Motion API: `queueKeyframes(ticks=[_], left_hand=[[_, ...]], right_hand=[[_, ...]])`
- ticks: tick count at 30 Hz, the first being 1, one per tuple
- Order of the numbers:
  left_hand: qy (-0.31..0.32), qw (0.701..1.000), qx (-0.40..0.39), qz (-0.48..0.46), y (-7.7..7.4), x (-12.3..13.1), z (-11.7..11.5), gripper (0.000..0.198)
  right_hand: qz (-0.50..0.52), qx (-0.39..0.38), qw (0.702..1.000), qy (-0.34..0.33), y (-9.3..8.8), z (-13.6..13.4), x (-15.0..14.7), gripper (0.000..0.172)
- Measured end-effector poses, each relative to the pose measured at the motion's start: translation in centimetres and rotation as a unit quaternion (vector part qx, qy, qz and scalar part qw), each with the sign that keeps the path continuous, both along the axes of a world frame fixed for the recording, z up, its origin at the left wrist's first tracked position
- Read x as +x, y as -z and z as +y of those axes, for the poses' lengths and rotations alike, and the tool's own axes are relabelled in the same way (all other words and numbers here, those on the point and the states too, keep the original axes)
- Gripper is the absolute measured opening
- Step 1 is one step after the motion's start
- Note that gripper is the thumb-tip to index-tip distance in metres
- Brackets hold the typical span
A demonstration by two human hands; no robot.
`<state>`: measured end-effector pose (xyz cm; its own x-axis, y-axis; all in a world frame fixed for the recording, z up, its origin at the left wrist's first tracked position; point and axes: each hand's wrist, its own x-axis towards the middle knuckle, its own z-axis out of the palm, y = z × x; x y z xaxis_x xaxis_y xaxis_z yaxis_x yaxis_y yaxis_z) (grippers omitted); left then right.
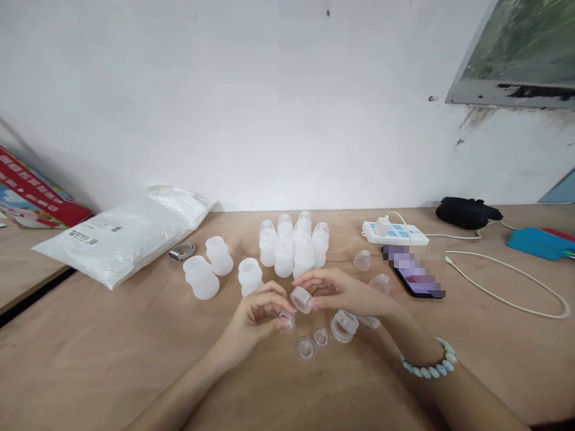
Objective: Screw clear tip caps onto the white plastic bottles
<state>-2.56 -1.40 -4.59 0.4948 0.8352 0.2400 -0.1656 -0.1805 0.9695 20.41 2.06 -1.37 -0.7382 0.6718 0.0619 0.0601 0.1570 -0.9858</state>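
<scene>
My right hand [344,293] pinches a clear threaded screw ring [300,299] just above the wooden table [112,353]. My left hand [260,317] is curled, its fingertips closed on a small clear teat [287,321] right beside that ring. Below the hands lie two more clear teats [313,343] and another screw ring [344,326]. Three open frosted bottle bodies [220,272] stand left of the hands. Behind them stands a cluster of several assembled small white bottles [294,245].
A white plastic bag [126,233] lies at the back left beside a metal ring [182,251]. Two clear dome caps [371,269], a phone [413,272], a white power strip [394,233] with its cable, a black object [467,212] and a blue item [539,242] lie to the right.
</scene>
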Motion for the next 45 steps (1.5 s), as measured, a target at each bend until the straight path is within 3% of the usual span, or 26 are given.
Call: queueKeyframes(ticks=[6, 13, 22, 25, 28, 34, 42, 45], left_hand=[[-0.04, 0.996, 0.05, -0.056, 0.0, 0.2, -0.2, 0.012], [-0.163, 0.979, 0.121, -0.013, -0.6, -0.1, -0.5, 0.013], [-0.158, 0.985, 0.068, -0.021, -0.9, -0.2, -0.5, 0.022], [-0.157, 0.986, 0.051, -0.033, -1.0, -0.3, -0.5, 0.027], [-0.141, 0.988, 0.032, -0.044, -1.0, -0.2, -0.4, 0.028], [-0.092, 0.995, -0.029, -0.03, -0.3, 0.0, -0.2, 0.028], [-0.124, 0.99, -0.06, 0.008, -0.1, 0.2, -0.2, 0.034], [-0.132, 0.988, -0.07, 0.038, 0.0, 0.0, -0.1, 0.036]], right_hand=[[0.079, -0.084, 0.993, -0.02, 1.3, 0.0, -1.3, 0.031], [0.143, -0.133, 0.98, -0.038, 2.4, -0.2, -2.4, 0.03], [0.132, -0.118, 0.984, 0.026, 1.5, -0.3, -2.1, 0.038], [0.085, -0.06, 0.992, 0.075, 1.2, -0.3, -1.7, 0.04], [0.021, 0.056, 0.992, 0.111, 1.4, -0.7, -1.9, 0.03], [-0.016, 0.223, 0.97, 0.095, 1.1, -2.2, -3.5, 0.04], [-0.078, 0.269, 0.954, 0.107, 1.4, -3.0, -4.2, 0.047], [-0.098, 0.317, 0.935, 0.123, 1.7, -3.0, -4.3, 0.05]])
